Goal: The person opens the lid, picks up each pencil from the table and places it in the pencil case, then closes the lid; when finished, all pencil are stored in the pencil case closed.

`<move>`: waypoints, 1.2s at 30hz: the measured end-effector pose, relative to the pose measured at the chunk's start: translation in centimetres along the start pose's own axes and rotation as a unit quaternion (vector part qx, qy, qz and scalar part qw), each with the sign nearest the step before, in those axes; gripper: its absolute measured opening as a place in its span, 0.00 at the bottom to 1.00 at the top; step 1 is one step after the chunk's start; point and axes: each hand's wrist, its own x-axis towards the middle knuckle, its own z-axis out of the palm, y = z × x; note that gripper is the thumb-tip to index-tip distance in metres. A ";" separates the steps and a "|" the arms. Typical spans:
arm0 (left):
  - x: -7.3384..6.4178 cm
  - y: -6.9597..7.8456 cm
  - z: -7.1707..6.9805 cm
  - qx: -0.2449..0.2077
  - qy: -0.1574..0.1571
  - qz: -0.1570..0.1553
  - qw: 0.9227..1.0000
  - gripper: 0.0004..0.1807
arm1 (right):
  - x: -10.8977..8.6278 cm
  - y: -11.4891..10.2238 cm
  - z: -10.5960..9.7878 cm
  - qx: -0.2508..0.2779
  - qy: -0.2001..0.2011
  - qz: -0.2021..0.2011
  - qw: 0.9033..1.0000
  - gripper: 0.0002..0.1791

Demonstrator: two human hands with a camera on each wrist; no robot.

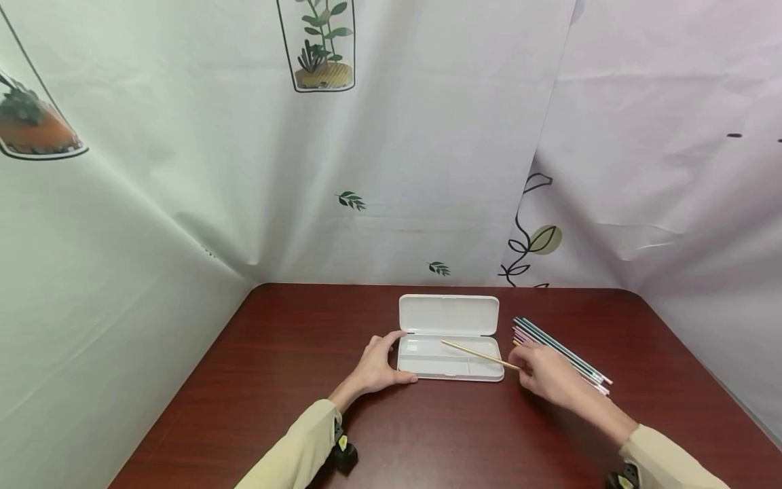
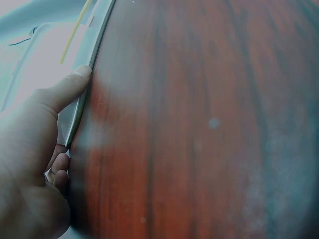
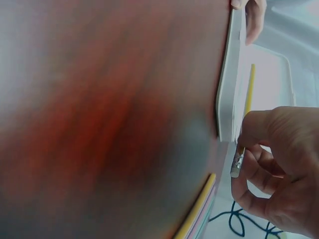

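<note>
A white pencil case (image 1: 435,372) lies on the table with its lid (image 1: 449,314) swung up behind it. My left hand (image 1: 375,367) holds the case's left end, thumb on the front edge and fingers at the back corner. Over the case's right part slants a yellow pencil (image 1: 476,352), its far tip above the inside. My right hand (image 1: 546,372) pinches this pencil near its eraser end, where the right wrist view shows a silver ferrule (image 3: 238,160). Several more pencils (image 1: 559,348), green, pink and yellow, lie in a bunch beside and partly behind the right hand.
The dark red-brown table (image 1: 305,339) has rounded far corners. A pale curtain (image 1: 427,170) printed with plants hangs behind it and along both sides. A small divider (image 1: 469,365) stands in the front part of the case.
</note>
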 end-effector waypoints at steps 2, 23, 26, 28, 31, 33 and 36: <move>0.0 0.1 0.0 0.001 -0.002 -0.002 1.000 0.50 | 0.8 0.0 0.2 -0.002 -0.012 -0.013 1.000 0.15; -0.3 0.3 0.0 -0.002 -0.006 -0.010 1.000 0.50 | 5.6 -1.3 2.5 0.008 -0.090 -0.036 0.995 0.12; -0.3 0.4 0.0 -0.001 -0.006 -0.009 1.000 0.50 | 6.0 -1.3 2.8 0.026 -0.095 -0.037 0.994 0.12; -0.3 0.4 -0.1 -0.002 -0.005 -0.009 1.000 0.50 | 6.2 -1.3 3.0 0.036 -0.097 -0.042 0.994 0.13; -0.3 0.4 -0.1 0.000 -0.004 -0.010 1.000 0.50 | 6.5 -1.2 3.2 0.049 -0.100 -0.047 0.993 0.13; -0.3 0.4 -0.1 0.001 -0.004 -0.010 1.000 0.50 | 6.7 -1.2 3.3 0.054 -0.100 -0.051 0.992 0.13; -0.3 0.3 -0.2 0.002 -0.002 -0.009 1.000 0.50 | 6.9 -1.2 3.4 0.054 -0.097 -0.057 0.992 0.13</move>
